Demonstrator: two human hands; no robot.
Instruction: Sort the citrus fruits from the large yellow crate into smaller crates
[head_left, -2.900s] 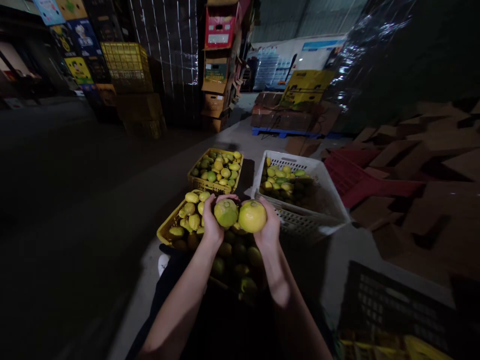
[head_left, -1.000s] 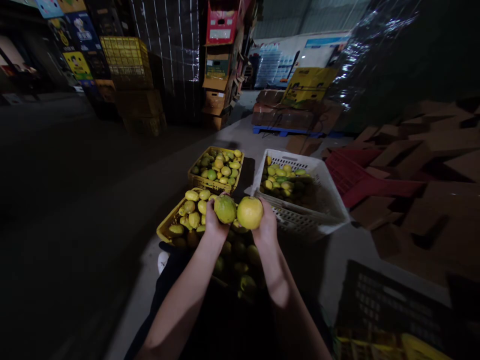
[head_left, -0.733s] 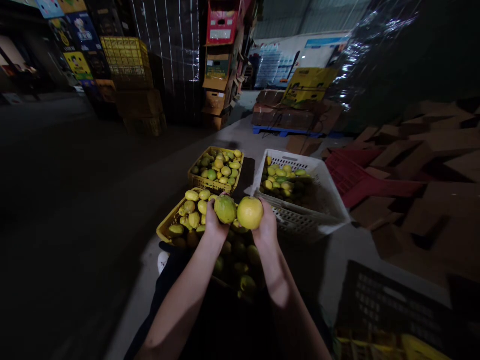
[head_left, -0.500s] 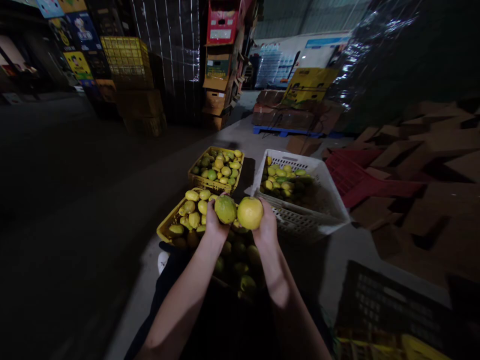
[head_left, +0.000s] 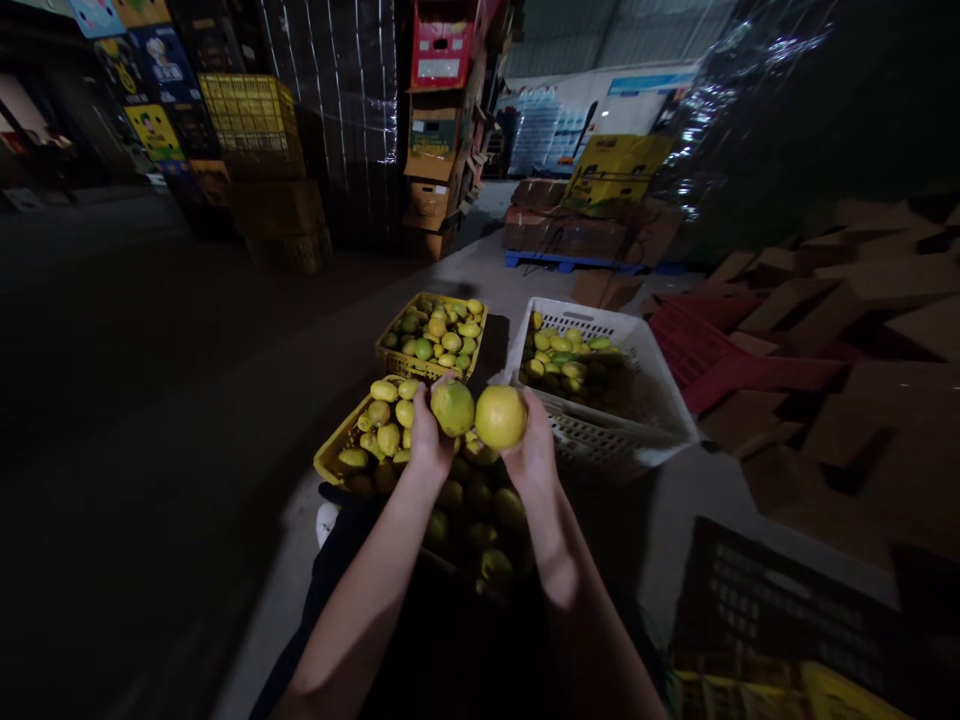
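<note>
My left hand (head_left: 429, 432) is closed around a greenish lemon (head_left: 453, 408). A rounder yellow lemon (head_left: 501, 417) sits in my right hand (head_left: 535, 440), its fingers mostly hidden behind the fruit. Both fruits are held side by side with a narrow gap between them. Below them stands a yellow crate (head_left: 324, 462) heaped with yellow and green lemons (head_left: 388, 438); its near part lies in shadow. Beyond it is a second yellow crate (head_left: 431, 374) full of lemons. To the right, a white crate (head_left: 660, 400) holds a smaller heap of lemons (head_left: 574, 370) at its far left.
A red crate (head_left: 697, 360) and flattened cardboard (head_left: 862, 430) lie on the right. A dark crate (head_left: 780, 590) is at the lower right. Farther back are stacked boxes (head_left: 433, 140), a blue pallet (head_left: 562, 262) and a wrapped stack (head_left: 337, 120).
Both hands have risen very slightly. The greenish lemon has turned in my left hand, showing a brighter side, and the yellow one has shifted a little.
</note>
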